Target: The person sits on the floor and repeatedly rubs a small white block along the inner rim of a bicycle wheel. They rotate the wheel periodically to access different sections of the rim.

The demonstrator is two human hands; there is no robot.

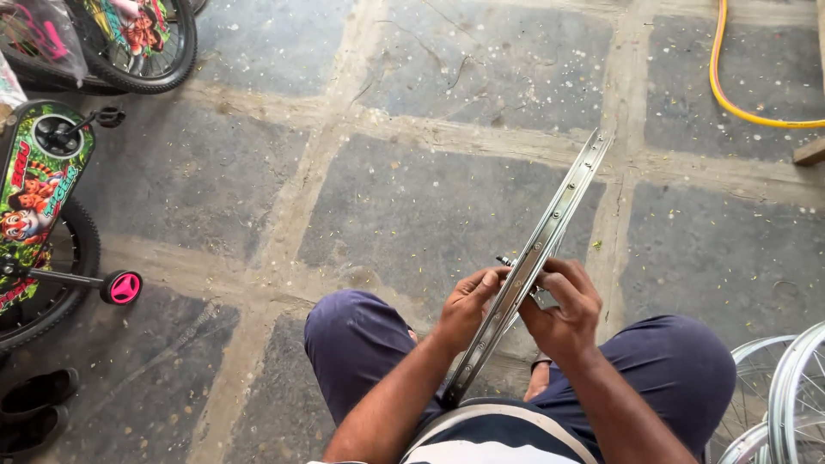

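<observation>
Grey stone floor (pixel 430 198) fills most of what I see, big slabs with pale lines between them. At its left edge stand small kids' bikes (pixel 51 215) with black tyres, a pink training wheel (pixel 123 287), and a bright chain cover (pixel 36 185) shaped like a long oval, green and red with a cartoon picture on it. More shiny wheels (pixel 786 395) sit at the bottom right corner, and a yellow hose (pixel 730 94) curls at the top right. The silver wheel rim (pixel 533 258) stands on its edge between my knees, leaning away from me. My left hand (pixel 468 305) is closed on the rim's left side, thumb on top. My right hand (pixel 563 309) is curled round the right side, and I cannot tell if it pinches a small part too. I think the rim could slip and tip over, because it is thin and rests only on my lap and hands. A spoke end might poke a finger.
</observation>
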